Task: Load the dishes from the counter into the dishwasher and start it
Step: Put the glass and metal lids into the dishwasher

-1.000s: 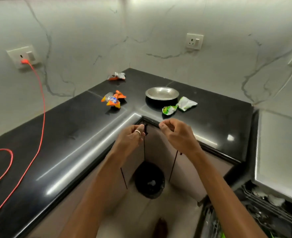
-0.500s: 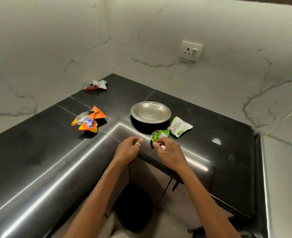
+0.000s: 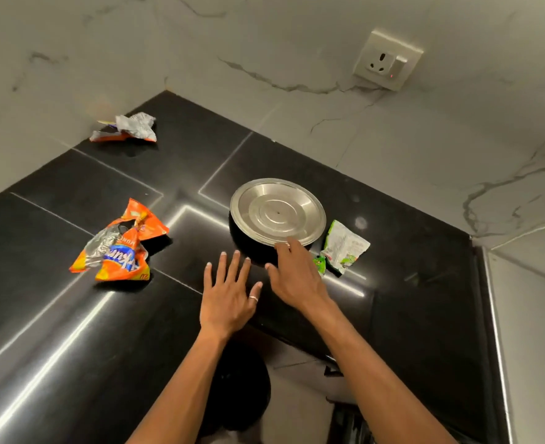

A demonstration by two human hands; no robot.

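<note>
A round steel plate (image 3: 277, 210) lies as a lid on a black bowl (image 3: 248, 248) on the black counter (image 3: 56, 315) in the corner. My right hand (image 3: 293, 277) reaches to the plate's near rim, its fingertips touching or almost touching the edge, fingers extended. My left hand (image 3: 227, 293) hovers flat just left of the bowl with fingers spread and holds nothing. A ring shows on one finger. The dishwasher is out of view.
A crumpled orange snack wrapper (image 3: 120, 248) lies left of my hands. A grey and orange wrapper (image 3: 130, 128) sits by the back wall. A white and green packet (image 3: 343, 248) lies right of the bowl. A wall socket (image 3: 388, 60) is on the marble wall.
The view has risen and moved in toward the counter corner. Both hands have left the counter's front edge, opened and reached forward to the plate-covered bowl.
</note>
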